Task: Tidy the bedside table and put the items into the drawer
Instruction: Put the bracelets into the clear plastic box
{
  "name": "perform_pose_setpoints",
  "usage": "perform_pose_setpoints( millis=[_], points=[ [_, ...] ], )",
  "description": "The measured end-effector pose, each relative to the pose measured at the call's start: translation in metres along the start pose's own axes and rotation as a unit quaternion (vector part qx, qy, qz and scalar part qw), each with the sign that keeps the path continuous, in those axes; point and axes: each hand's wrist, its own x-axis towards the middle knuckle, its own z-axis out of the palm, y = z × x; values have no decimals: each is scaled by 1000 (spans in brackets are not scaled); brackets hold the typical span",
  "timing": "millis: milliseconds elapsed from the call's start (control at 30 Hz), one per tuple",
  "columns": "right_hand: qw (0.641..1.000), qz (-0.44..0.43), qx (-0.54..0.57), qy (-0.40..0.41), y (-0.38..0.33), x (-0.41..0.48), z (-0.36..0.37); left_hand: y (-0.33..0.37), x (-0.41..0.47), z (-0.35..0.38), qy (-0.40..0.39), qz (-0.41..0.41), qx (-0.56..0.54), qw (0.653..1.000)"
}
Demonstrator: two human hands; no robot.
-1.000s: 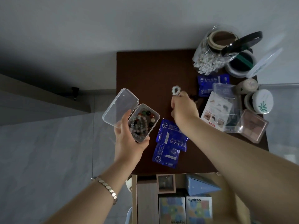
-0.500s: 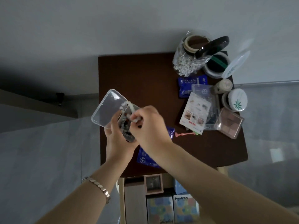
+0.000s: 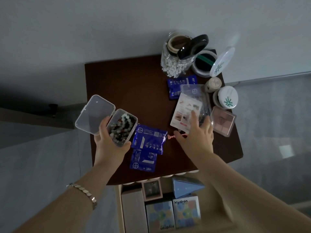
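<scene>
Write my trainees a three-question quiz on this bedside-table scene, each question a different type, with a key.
1. Multiple choice: what does the left hand hold? A) clear box of beads B) a mug C) a phone
2. True or false: the drawer below the bedside table stands open.
3. Fill in: the right hand, fingers spread, grips ___.
Key: 1 A; 2 true; 3 nothing.

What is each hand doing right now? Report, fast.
Left hand: holding the open bead box.
Right hand: open, fingers straight over the white card.
</scene>
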Motion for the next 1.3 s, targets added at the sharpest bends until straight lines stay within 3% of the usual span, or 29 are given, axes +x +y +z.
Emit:
perform_pose_setpoints(
  millis=[167, 233, 300, 400, 467, 633, 700, 800, 967, 1033, 1167, 1300],
  points=[
    [987, -139, -84, -4, -12, -2, 16, 1, -2, 4, 16, 4, 6, 1000],
    [970, -231, -73, -22, -20, -16, 21, -2, -1, 4, 22, 9, 7, 1000],
    [962, -271, -17, -11, -22, -25, 23, -5, 1, 4, 27, 8, 11, 1000],
    [978, -161, 112, 71, -12, -19, 12, -3, 1, 6, 29, -10, 18, 999],
    [983, -64, 136, 104, -1, -3, 2, -1, 1, 7, 31, -14, 18, 999],
    [996, 64, 43, 39, 7, 39, -12, 3, -2, 9, 39, -16, 22, 999],
    [996, 79, 27, 31, 4, 47, -11, 4, -6, 10, 41, -18, 26, 999],
    [990, 100, 93, 38, 2, 51, -10, 7, -8, 11, 40, -25, 29, 998],
    [962, 78, 253, 64, -5, 32, -26, 12, -12, 11, 35, -26, 20, 999],
    [944, 21, 322, 75, -12, 12, -36, 12, -12, 11, 30, -19, 8, 999],
    [914, -141, 379, 32, -39, -36, -48, 11, -14, 11, 23, -19, 6, 1000],
    [869, -173, 462, -33, -77, -54, -37, 10, -11, 9, 16, -14, -8, 1000]
  ],
)
